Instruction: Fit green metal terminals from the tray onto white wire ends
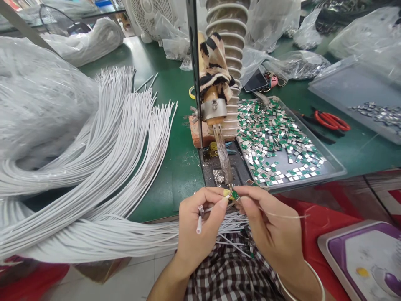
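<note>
My left hand (pixel 199 221) is closed, pinching a white cable (pixel 229 195) near its stripped end; more white cable ends (pixel 199 225) stick out between its fingers. A bit of yellow shows at its fingertips. My right hand (pixel 274 223) pinches a small green circuit board (pixel 235 195) with a metal end. A thin wire (pixel 286 215), perhaps solder, runs across the right fingers. Both sets of fingertips meet just under the tip of a soldering iron (pixel 223 156), which is clamped pointing down. The exact contact at the tip is too small to make out.
Bundles of white cables (pixel 125 138) cover the left of the green table (pixel 184 179). A tray (pixel 340 169) of small boards lies right, with red-handled pliers (pixel 332 120) beyond. A ribbed hose (pixel 227 25) rises behind the iron. A purple-and-white stool (pixel 357 259) stands lower right.
</note>
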### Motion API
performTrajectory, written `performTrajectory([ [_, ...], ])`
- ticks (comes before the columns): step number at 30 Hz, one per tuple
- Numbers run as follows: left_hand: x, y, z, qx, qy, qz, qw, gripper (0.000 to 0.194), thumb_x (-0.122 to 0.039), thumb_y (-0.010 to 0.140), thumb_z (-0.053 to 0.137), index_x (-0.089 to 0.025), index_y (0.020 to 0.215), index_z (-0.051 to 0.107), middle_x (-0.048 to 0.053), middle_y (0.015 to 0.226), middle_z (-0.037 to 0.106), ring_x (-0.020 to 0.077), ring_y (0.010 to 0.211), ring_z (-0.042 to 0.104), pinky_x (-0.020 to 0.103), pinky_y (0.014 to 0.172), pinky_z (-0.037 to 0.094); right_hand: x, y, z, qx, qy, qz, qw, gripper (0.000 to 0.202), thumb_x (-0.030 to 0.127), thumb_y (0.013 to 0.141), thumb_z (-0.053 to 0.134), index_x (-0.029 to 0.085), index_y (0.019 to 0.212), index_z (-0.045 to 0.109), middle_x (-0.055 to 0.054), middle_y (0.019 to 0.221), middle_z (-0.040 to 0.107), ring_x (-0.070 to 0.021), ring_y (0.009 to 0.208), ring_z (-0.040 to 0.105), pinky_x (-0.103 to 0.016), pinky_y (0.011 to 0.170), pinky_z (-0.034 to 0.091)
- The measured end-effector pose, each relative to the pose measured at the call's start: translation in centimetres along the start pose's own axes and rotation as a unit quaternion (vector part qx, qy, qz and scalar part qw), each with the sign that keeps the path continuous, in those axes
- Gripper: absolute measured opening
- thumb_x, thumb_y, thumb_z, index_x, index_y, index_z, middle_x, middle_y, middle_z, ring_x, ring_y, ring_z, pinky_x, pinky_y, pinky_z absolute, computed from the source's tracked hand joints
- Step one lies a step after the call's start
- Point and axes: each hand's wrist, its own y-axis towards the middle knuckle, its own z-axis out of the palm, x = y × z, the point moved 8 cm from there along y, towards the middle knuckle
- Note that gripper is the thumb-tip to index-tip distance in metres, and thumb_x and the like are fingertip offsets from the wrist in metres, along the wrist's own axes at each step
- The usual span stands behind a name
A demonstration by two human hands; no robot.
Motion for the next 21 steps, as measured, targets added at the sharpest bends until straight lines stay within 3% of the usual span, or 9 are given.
performTrajectory([
  [5,-0.9,0.2,-0.3,-0.008,0.025,0.024,0.999,0.017,-0.013,0.084,0.064,-0.018,0.069,0.063,0.001,0.082,0.075,0.0109,0.061,0.063,0.02,0.053,0.045,0.9,0.0,-1.2,-0.071,-0.04,-0.04,0.996,0.015,0.011,0.093,0.054,0.021,0.097,0.064,-0.002,0.087,0.075,-0.012,0.078,0.073,-0.021,0.074,0.06],
  [10,-1.6,0.3,-0.2,-0.012,0.028,0.035,0.999,0.016,-0.012,0.085,0.063,-0.019,0.07,0.063,0.0,0.083,0.075,0.0118,0.067,0.067,0.02,0.056,0.048,2.2,0.3,-1.6,-0.084,-0.035,-0.108,0.99,0.017,0.008,0.086,0.064,0.021,0.096,0.07,-0.003,0.096,0.073,-0.0127,0.09,0.07,-0.023,0.083,0.059],
  [21,-1.3,-0.2,-0.5,-0.013,0.014,0.022,1.0,0.017,-0.017,0.088,0.062,-0.019,0.071,0.063,0.002,0.086,0.076,0.0126,0.064,0.065,0.022,0.054,0.045,2.4,0.2,-1.7,-0.066,0.004,-0.105,0.992,0.023,0.004,0.083,0.065,0.02,0.098,0.07,-0.004,0.099,0.071,-0.0149,0.093,0.069,-0.027,0.085,0.058],
])
